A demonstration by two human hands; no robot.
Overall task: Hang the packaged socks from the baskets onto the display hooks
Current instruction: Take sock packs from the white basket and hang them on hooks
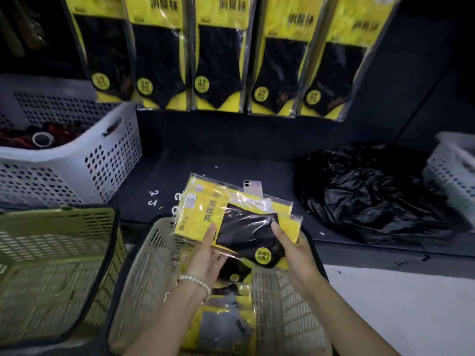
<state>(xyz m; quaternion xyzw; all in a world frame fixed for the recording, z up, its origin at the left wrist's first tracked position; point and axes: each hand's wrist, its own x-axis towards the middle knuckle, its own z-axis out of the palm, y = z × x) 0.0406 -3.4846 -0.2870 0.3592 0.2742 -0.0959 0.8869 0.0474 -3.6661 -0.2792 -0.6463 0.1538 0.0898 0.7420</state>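
Between our left hand point(205, 258) and right hand point(295, 253), both gripping, we hold fanned packaged socks point(231, 219); pickup looks done. Next, one needs singling out to hang.

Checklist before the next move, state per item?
1. Grip: left hand and right hand both hold the packs: ok.
2. Hangers present on the packs' left edge: ok.
3. One pack singled out: not ok, several are stacked.
4. Hangers turned up toward the display: not ok, they point left.
5. Free display hook: cannot tell, hung packs cover the row.
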